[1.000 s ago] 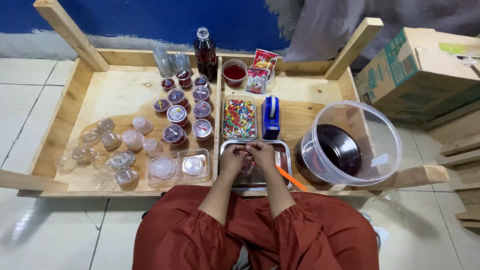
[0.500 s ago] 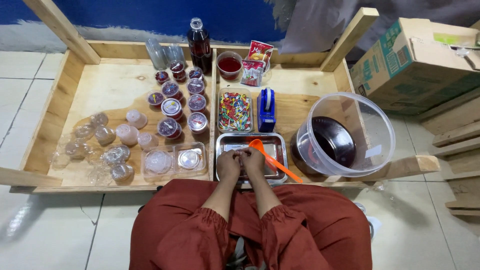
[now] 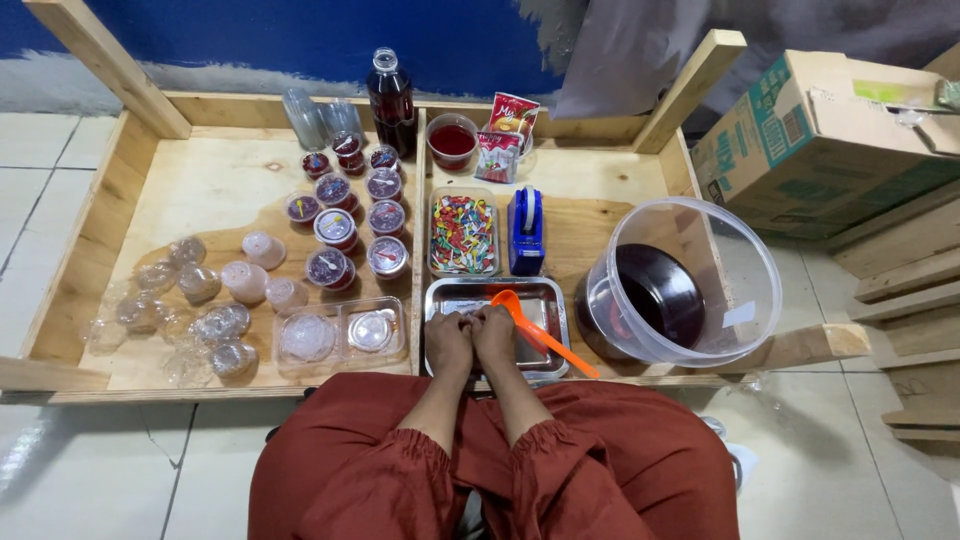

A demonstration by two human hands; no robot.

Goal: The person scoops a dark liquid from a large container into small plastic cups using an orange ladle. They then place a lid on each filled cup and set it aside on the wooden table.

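While my hands meet over the steel tray [image 3: 497, 297] on the desk [image 3: 210, 190], the left hand [image 3: 449, 342] and right hand [image 3: 495, 335] pinch something too small to tell; the orange scoop [image 3: 540, 330] beside them looks light, stiff, best held by its handle.

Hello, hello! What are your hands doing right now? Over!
Left hand and right hand pressed together over the metal tray, grip hidden. Orange spoon lies across the tray beside the right hand. Nothing blocking them.
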